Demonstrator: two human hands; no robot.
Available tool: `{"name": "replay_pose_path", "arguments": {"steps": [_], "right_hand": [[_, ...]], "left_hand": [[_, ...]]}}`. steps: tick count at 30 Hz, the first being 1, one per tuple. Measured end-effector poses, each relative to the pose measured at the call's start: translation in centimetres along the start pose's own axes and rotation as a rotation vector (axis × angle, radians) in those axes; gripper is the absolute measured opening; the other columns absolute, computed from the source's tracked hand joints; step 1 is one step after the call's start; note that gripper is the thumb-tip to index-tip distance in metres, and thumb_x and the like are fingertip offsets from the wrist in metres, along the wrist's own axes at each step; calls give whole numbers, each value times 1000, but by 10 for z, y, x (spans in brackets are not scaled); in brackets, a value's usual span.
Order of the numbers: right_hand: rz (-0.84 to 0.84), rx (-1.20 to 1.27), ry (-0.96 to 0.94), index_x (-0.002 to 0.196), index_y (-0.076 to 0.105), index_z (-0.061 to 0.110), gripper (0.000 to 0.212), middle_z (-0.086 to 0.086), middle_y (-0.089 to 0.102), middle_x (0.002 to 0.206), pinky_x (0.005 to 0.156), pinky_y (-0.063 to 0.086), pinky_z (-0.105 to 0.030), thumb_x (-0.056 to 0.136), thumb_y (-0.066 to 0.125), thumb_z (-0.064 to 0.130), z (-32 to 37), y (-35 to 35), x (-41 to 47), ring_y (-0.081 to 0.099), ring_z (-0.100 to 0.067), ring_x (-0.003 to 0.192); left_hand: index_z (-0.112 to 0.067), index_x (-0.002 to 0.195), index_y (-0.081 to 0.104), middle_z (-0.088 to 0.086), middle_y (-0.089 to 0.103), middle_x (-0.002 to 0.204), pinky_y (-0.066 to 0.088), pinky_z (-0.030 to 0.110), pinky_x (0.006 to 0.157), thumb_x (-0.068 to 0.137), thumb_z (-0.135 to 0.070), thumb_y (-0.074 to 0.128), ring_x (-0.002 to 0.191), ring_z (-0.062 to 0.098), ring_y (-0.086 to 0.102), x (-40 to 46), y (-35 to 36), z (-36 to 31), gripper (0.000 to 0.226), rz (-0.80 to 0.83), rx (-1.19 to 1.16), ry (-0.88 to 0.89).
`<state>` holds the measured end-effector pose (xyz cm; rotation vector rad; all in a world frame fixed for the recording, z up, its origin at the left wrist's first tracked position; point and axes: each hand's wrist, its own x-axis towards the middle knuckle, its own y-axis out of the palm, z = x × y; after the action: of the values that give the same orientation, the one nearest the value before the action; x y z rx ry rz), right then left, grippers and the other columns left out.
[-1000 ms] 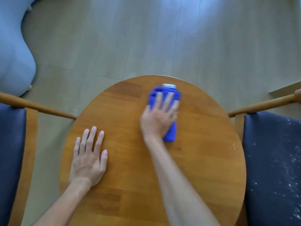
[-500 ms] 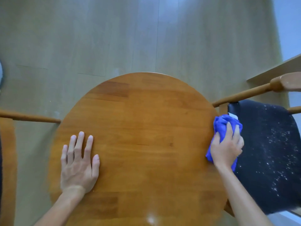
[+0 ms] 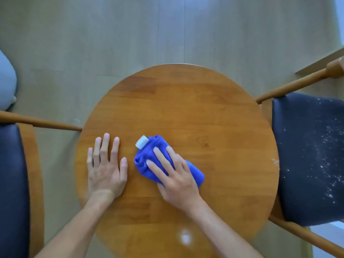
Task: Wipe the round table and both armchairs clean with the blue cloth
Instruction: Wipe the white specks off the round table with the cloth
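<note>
Two hands rest on the round wooden table (image 3: 186, 108): the left hand (image 3: 106, 168) lies flat, fingers straight, holding nothing; just beside it, the right hand (image 3: 175, 175) presses the bunched blue cloth (image 3: 149, 155) with straight fingers. White specks dot the right chair (image 3: 309, 157)'s dark, smooth seat.

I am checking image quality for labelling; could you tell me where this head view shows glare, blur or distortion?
Head view: a white glare spot on the table near edge; its left rim smeared by motion blur; wide-angle bending of the right armchair rails; both hands stay fairly sharp.
</note>
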<state>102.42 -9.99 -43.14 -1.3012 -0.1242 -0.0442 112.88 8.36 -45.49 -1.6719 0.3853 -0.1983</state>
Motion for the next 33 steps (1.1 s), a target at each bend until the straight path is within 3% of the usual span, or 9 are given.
{"name": "replay_pose_path", "arguments": {"steps": [3,7,11,15,19,22,25,29,33], "right_hand": [[66,-64,-20,131,59,17,47,-12,46,144,97,44,-52,85,57,18,-72,-34,-85,41,-39,134],[-47,-115,733,130,55,2,48,-21,43,146,98,38,-59,89,47,25,-120,-54,-103,40,-49,128],[-238,-51,1320,142,42,15,54,-11,29,156,95,33,-58,89,52,24,-50,-26,-43,26,-41,140],[-152,23,1094,142,47,14,59,-12,30,155,93,39,-53,85,58,29,74,3,-1,30,-40,140],[-57,329,847,135,54,23,53,2,30,155,101,35,-46,89,34,39,141,4,9,26,-25,142],[-178,644,737,126,61,14,51,8,46,142,111,30,-34,92,28,34,91,-18,-4,37,-10,132],[-318,470,815,125,59,0,52,-12,50,141,111,27,-39,93,29,28,11,-27,-22,43,-28,132],[-219,261,849,130,55,-1,58,-14,45,146,110,26,-47,93,26,32,-23,-14,-42,37,-33,138],[-170,132,746,136,50,1,54,-14,40,149,108,29,-51,95,29,29,-32,0,-57,34,-32,139]], "left_hand": [[-16,149,28,8,18,158,5,44,119,92,-40,29,147,27,11,1,0,0,62,22,7,-7],[-19,150,26,6,17,159,3,43,120,92,-41,30,147,25,9,0,-4,2,62,38,-31,4],[-21,149,30,2,16,160,-6,35,119,90,-42,33,148,21,5,-2,-12,7,63,60,-182,16],[-21,144,39,-3,18,159,-6,32,119,90,-41,35,147,13,3,0,-25,9,58,78,-405,-18],[-16,139,46,-1,25,156,16,43,118,89,-41,40,147,15,11,-5,-42,3,56,38,-592,-55],[-16,139,47,4,26,155,19,50,116,85,-44,44,146,22,14,-33,-48,-15,61,41,-588,49],[-19,137,51,15,23,155,22,58,112,75,-47,58,145,34,16,-76,-37,-55,68,63,-495,154],[-28,139,48,19,21,156,26,60,110,67,-50,64,144,41,13,-100,-22,-104,77,68,-243,148],[-28,128,57,18,32,151,38,59,100,65,-22,66,141,41,25,-97,-15,-93,65,31,-235,329]]}}
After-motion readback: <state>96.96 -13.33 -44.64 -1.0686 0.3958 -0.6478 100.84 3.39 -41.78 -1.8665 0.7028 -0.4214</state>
